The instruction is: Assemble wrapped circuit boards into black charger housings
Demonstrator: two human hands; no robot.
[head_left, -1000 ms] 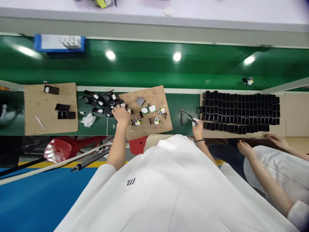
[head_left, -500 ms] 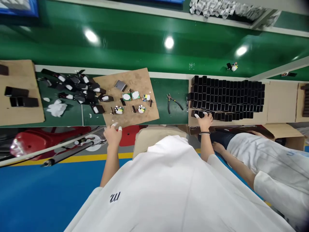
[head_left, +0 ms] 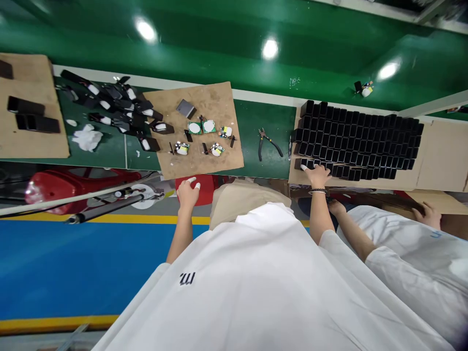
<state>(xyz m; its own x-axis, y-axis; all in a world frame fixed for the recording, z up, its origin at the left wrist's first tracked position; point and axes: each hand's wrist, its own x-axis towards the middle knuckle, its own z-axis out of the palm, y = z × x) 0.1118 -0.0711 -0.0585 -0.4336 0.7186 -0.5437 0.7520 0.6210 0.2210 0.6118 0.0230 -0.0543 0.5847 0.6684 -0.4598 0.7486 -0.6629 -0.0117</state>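
My right hand [head_left: 319,176] is at the near row of black plastic cases [head_left: 354,141], thumb and fingers closed around a black case [head_left: 310,164] at that row's left end; the hand partly hides it. White covers sit on some of my fingertips. My left hand [head_left: 187,193] hangs just off the table's front edge with thumb and fingers apart and nothing in it. Beyond it, a cardboard sheet [head_left: 204,165] carries several small circuit boards [head_left: 194,128] and a grey flat box [head_left: 186,108]. Pliers [head_left: 268,144] lie between the sheet and the cases.
Black cases with white parts [head_left: 120,109] are heaped left of the sheet, near crumpled white material [head_left: 87,138]. Another circuit assembly [head_left: 363,88] lies at the back right. A red stool [head_left: 203,189] stands under the table edge. A co-worker's arm [head_left: 353,229] is close on my right.
The view has shifted, so the table contents sit higher in the picture. My left hand has moved slightly right along the edge. My right hand stays at the same row of cases.
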